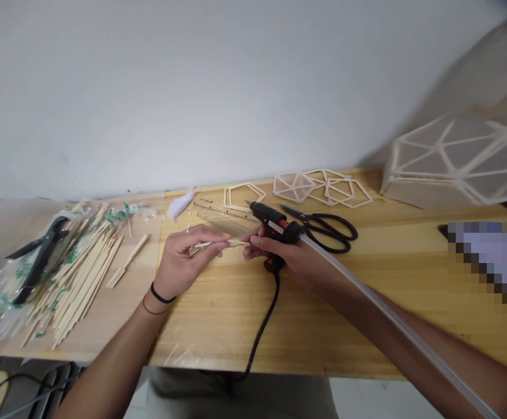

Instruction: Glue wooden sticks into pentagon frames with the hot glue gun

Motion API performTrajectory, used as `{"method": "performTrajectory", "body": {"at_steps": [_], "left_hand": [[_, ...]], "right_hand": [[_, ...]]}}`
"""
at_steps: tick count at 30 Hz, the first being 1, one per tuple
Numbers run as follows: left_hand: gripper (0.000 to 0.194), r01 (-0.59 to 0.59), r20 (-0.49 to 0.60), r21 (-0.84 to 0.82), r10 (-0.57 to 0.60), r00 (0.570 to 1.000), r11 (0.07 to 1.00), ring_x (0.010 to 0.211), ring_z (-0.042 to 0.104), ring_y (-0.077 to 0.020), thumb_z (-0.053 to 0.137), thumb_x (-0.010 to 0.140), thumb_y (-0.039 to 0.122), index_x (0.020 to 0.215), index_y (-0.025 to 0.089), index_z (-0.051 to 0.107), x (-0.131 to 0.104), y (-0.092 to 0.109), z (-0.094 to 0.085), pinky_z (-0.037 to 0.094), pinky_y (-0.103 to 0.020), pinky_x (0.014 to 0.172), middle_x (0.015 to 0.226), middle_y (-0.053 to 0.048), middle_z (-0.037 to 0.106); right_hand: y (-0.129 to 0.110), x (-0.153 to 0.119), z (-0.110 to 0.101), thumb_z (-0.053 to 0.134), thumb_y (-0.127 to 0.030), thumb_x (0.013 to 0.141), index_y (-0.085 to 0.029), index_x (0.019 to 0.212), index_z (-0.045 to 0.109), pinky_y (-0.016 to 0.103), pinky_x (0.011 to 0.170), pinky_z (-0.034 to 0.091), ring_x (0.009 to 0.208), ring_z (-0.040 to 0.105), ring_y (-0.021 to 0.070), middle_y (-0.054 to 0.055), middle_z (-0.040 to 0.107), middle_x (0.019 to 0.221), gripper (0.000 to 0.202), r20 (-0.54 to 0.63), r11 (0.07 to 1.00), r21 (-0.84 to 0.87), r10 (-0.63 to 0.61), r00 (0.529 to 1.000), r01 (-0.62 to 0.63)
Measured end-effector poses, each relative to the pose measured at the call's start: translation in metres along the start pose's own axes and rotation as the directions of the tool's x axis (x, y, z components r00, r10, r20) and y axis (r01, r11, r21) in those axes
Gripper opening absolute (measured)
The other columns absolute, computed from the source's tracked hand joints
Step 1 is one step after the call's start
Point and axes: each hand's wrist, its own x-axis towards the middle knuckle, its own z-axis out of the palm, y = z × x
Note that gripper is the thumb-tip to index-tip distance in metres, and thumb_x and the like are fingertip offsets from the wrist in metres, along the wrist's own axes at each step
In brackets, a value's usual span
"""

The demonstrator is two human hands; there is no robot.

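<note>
Pinched between the thumb and fingers of my left hand (187,253) is a thin pale wooden stick (237,242), held roughly level over the table. My right hand (286,253) grips a black hot glue gun (275,224), its nozzle aimed up and to the left. The right thumb and fingertip also meet the stick's right end. From the back of the gun a long translucent glue stick (353,279) runs along my right forearm, and its black cord (264,326) drops over the table's front edge. Behind the hands lie a ruler (222,210) and a rough-textured strip (224,224).
Black scissors (329,230) lie just right of the gun. Pentagon stick frames (244,196) and a covered panel (294,186) sit by the wall. A large faceted structure (454,157) stands right. Left are many sticks (89,285), a black-handled cutter (43,256) and a translucent bag (181,203).
</note>
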Motion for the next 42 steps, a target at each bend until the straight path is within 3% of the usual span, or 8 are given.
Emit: {"method": "performTrajectory", "body": {"at_steps": [6, 12, 16, 19, 22, 30, 35, 42], "left_hand": [[0.010, 0.011, -0.035, 0.063, -0.009, 0.999, 0.998, 0.077, 0.071, -0.0186, 0.082, 0.093, 0.031, 0.093, 0.022, 0.086, 0.000, 0.001, 0.001, 0.056, -0.033, 0.074, 0.085, -0.007, 0.082], [0.026, 0.146, -0.050, 0.040, -0.144, 0.988, 0.989, 0.069, 0.061, -0.0163, 0.072, 0.099, 0.042, 0.086, 0.020, 0.076, 0.000, 0.001, 0.000, 0.049, -0.032, 0.069, 0.077, -0.003, 0.070], [0.029, 0.178, -0.048, -0.195, -0.191, 0.980, 0.964, 0.077, 0.060, -0.0196, 0.065, 0.099, 0.036, 0.074, 0.020, 0.065, 0.004, 0.001, -0.002, 0.047, -0.035, 0.077, 0.079, -0.005, 0.068], [0.037, 0.241, 0.025, -0.393, -0.252, 0.967, 0.887, 0.077, 0.054, -0.0224, 0.062, 0.090, 0.034, 0.059, 0.022, 0.046, 0.007, 0.003, -0.003, 0.044, -0.039, 0.076, 0.073, -0.008, 0.061], [0.040, 0.321, 0.101, -0.477, -0.312, 0.945, 0.818, 0.075, 0.050, -0.0236, 0.059, 0.084, 0.038, 0.054, 0.023, 0.036, 0.009, 0.007, -0.003, 0.043, -0.041, 0.075, 0.068, -0.008, 0.052], [0.041, 0.346, 0.162, -0.603, -0.315, 0.935, 0.718, 0.070, 0.043, -0.0214, 0.057, 0.085, 0.040, 0.055, 0.022, 0.037, 0.010, 0.005, -0.003, 0.040, -0.041, 0.072, 0.065, -0.006, 0.043], [0.047, 0.352, 0.159, -0.602, -0.324, 0.933, 0.717, 0.066, 0.041, -0.0196, 0.059, 0.089, 0.047, 0.056, 0.022, 0.036, 0.010, 0.008, -0.002, 0.038, -0.039, 0.067, 0.064, -0.005, 0.042], [0.050, 0.313, 0.122, -0.607, -0.303, 0.945, 0.730, 0.063, 0.040, -0.0165, 0.077, 0.081, 0.034, 0.054, 0.021, 0.037, 0.010, 0.010, -0.001, 0.033, -0.035, 0.064, 0.061, -0.002, 0.042]], "right_hand": [[-0.002, -0.001, -0.001, 0.090, -0.055, 0.074, -0.022, 0.081, 0.066, 0.043, 0.094, 0.058, 0.083, 0.078, 0.0245, 0.005, 0.079, 0.081, 0.042, -0.009, 0.997, -0.068, -0.028, 1.000, 0.027], [-0.001, 0.001, 0.000, 0.098, -0.057, 0.063, -0.022, 0.075, 0.063, 0.042, 0.089, 0.063, 0.081, 0.078, 0.0233, 0.003, 0.080, 0.087, 0.051, -0.003, 1.000, 0.001, -0.013, 1.000, 0.013], [0.001, 0.002, 0.000, 0.101, -0.053, 0.058, -0.021, 0.073, 0.062, 0.040, 0.085, 0.065, 0.076, 0.078, 0.0203, 0.003, 0.079, 0.092, 0.053, 0.005, 0.999, 0.051, -0.008, 1.000, 0.008], [0.003, 0.002, -0.002, 0.100, -0.051, 0.061, -0.021, 0.073, 0.061, 0.039, 0.084, 0.065, 0.075, 0.077, 0.0191, 0.003, 0.079, 0.094, 0.051, 0.027, 0.999, 0.046, -0.022, 0.999, 0.021], [0.006, 0.003, -0.004, 0.098, -0.051, 0.065, -0.021, 0.075, 0.062, 0.036, 0.080, 0.063, 0.076, 0.077, 0.0188, 0.003, 0.079, 0.096, 0.048, 0.037, 1.000, 0.017, -0.022, 0.999, 0.021], [0.005, 0.002, -0.004, 0.099, -0.057, 0.062, -0.021, 0.075, 0.062, 0.035, 0.080, 0.062, 0.076, 0.078, 0.0201, 0.003, 0.079, 0.093, 0.053, 0.015, 1.000, 0.005, -0.021, 1.000, 0.021], [0.004, 0.003, -0.004, 0.100, -0.058, 0.061, -0.021, 0.074, 0.062, 0.036, 0.081, 0.062, 0.076, 0.077, 0.0197, 0.003, 0.079, 0.090, 0.055, 0.011, 1.000, 0.003, -0.015, 1.000, 0.015], [0.002, 0.002, -0.003, 0.099, -0.059, 0.064, -0.021, 0.072, 0.062, 0.035, 0.081, 0.062, 0.076, 0.078, 0.0199, 0.003, 0.078, 0.089, 0.053, 0.022, 0.999, -0.030, -0.041, 0.999, 0.041]]}}
